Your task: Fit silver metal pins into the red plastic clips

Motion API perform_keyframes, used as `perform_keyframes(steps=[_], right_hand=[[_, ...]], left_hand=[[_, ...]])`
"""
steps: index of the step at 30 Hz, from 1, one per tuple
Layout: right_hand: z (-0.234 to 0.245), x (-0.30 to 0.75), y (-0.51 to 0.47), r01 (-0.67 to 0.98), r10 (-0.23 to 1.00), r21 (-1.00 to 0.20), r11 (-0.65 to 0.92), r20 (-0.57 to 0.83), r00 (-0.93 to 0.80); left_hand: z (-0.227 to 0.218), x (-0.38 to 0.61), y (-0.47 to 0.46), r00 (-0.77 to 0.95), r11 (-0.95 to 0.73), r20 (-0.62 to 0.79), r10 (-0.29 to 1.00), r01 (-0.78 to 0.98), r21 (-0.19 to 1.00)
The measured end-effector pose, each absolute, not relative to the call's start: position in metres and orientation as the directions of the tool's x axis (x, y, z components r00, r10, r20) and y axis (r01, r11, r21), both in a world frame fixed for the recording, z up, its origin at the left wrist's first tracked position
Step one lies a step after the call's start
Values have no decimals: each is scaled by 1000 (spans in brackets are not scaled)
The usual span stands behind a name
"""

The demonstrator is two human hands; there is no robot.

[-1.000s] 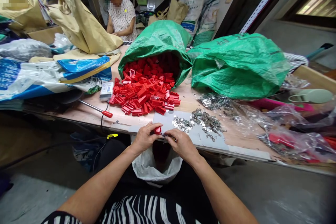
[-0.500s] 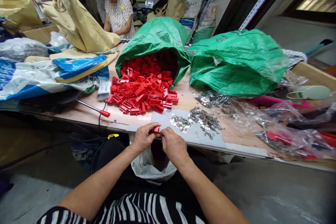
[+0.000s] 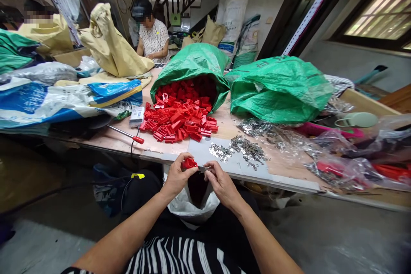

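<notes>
My left hand (image 3: 178, 175) is closed round a small red plastic part (image 3: 189, 163), held just off the table's near edge. My right hand (image 3: 218, 179) is beside it, fingertips pinched on a small metal piece (image 3: 203, 167) that points at the red part. Below both hands hangs a white plastic bag (image 3: 189, 205) with its mouth open. A heap of the same red plastic parts (image 3: 178, 122) spills from a green woven sack (image 3: 192, 62) straight ahead. Small silvery metal pieces (image 3: 244, 147) lie scattered on a grey sheet (image 3: 201, 147) to the right of my hands.
A second green sack (image 3: 279, 90) lies at right, with clear plastic bags (image 3: 353, 158) near it. A red-handled screwdriver (image 3: 126, 135) and a small white box (image 3: 137, 115) lie left of the heap. Blue-white and tan sacks (image 3: 64, 98) pile at left. A person (image 3: 152, 34) sits at the far end.
The camera has tilted up a little. My hands have drawn slightly apart, so the red part shows more clearly in my left hand.
</notes>
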State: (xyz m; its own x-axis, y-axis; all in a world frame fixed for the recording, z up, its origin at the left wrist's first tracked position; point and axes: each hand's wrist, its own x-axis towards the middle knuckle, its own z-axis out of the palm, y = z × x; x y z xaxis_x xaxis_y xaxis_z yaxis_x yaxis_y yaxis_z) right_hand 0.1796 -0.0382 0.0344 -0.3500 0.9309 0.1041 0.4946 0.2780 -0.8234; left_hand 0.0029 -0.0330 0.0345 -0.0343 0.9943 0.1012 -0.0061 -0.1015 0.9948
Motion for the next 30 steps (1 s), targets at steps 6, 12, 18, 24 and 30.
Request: perform_keyframes(steps=[6, 12, 18, 24, 30], right_hand=[[47, 178, -51, 431, 896, -850, 303, 100, -434], [56, 176, -55, 434, 886, -834, 340, 129, -446], [58, 175, -59, 507, 899, -763, 401, 221, -378], [44, 171, -61, 321, 945, -909, 266, 180, -272], [24, 174, -71, 238, 966, -960, 146, 86, -245]], left_hand=[[43, 8, -43, 233, 317, -215, 948, -653, 687], [45, 7, -51, 328, 466, -354, 876, -767, 441], [47, 11, -58, 345, 490, -390, 854, -787, 376], [41, 16, -67, 357, 495, -370, 858, -767, 407], [6, 11, -70, 193, 452, -412, 890, -481, 751]])
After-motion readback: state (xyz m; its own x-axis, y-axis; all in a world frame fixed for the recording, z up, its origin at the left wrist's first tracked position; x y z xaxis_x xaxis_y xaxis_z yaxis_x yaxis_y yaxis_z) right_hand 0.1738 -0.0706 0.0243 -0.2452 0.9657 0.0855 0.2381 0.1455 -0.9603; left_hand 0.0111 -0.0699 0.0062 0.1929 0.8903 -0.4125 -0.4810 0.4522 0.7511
